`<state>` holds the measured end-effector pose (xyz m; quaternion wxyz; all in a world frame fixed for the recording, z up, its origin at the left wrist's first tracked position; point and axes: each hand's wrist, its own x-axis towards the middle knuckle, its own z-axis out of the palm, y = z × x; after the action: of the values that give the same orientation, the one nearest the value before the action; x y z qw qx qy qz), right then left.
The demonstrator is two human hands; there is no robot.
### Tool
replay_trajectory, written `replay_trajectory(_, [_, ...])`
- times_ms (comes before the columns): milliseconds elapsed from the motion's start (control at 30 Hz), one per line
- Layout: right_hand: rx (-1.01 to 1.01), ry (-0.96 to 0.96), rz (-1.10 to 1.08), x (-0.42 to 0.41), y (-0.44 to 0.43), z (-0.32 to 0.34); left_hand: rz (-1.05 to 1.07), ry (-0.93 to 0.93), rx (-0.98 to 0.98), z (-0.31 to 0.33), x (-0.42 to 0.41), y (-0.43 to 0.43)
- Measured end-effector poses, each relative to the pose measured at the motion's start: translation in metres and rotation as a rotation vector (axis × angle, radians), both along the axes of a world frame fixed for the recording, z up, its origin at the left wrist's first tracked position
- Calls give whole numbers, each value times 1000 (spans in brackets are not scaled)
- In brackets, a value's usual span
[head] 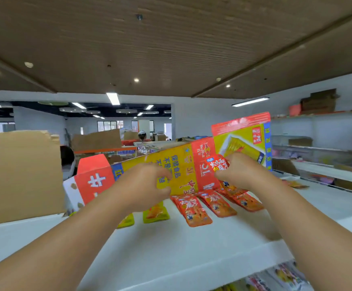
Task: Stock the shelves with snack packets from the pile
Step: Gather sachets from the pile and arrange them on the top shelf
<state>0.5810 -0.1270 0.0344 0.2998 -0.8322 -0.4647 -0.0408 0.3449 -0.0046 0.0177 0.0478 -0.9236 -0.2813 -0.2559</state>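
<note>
Brown cardboard forms the box (pixel 19 175) at the far left of the white shelf (pixel 171 259), and its wall closes off that side. Next along, a flattened red and yellow carton (pixel 179 162) leans across the back like a fence. The left hand (pixel 147 185) hangs in front of it with fingers curled; I cannot tell whether it pinches anything or only touches the carton. Under that wrist lie yellow packets (pixel 156 213), partly hidden. Beside them, red packets (pixel 194 211) lie flat in rows, their far ends tucked against the carton. The right hand (pixel 242 173) pinches a single snack packet (pixel 219 163) between thumb and fingertips, above the rightmost row and clear of the shelf.

This looks like the placing step. The next move likely calls for lowering the snack packet flat onto that row or just beside it, square with its neighbours. Open room lies to the right and toward the front edge. The carton behind looks loose, so a push backward could tip it.
</note>
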Motion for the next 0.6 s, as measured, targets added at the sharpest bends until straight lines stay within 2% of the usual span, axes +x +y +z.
replay_trajectory(200, [-23,40,-26,69,-20,-11,6,23,-97,-13,86,-7])
replay_trajectory(333, [-45,83,-17,96,-17,-19,38,19,-107,-18,117,-4])
replay_trajectory(500, [-96,42,30,99,7,-29,115,31,-190,-31,102,12])
replay_trajectory(600, [-187,-13,110,87,25,-28,133,-35,-312,-26,81,24])
